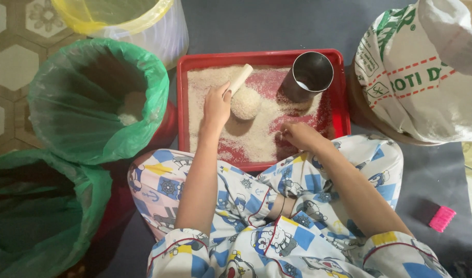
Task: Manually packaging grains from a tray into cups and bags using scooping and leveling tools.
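**Rice sorting on a red tray, seen from above**

Printed white sack (pixel 426 72), bulky and folded over, beside the tray's right edge. Green-lined bin (pixel 97 98) off the tray's left edge, a little rice visible at its bottom; second green-lined bin (pixel 35 216) nearer the viewer, contents not discernible. Yellow-lined container (pixel 128 20) beyond the tray's far-left corner. Red tray (pixel 182 98) on the dark floor mat, against the patterned trouser knees, carrying a thin, uneven spread of rice (pixel 256 136), thickest along the left and near edges. Steel cup (pixel 310 74) upright in the far-right corner of the tray. Wooden scoop (pixel 245 98) left of centre, bowl heaped with rice, pale handle angled toward the far edge. Left hand (pixel 217 105) closed around the lower part of the scoop handle. Right hand (pixel 298 135) near the tray's near-right part, fingers curled down onto the rice; whether anything is pinched cannot be told. Small pink brush-like object (pixel 442 219) on the mat, well apart to the right.
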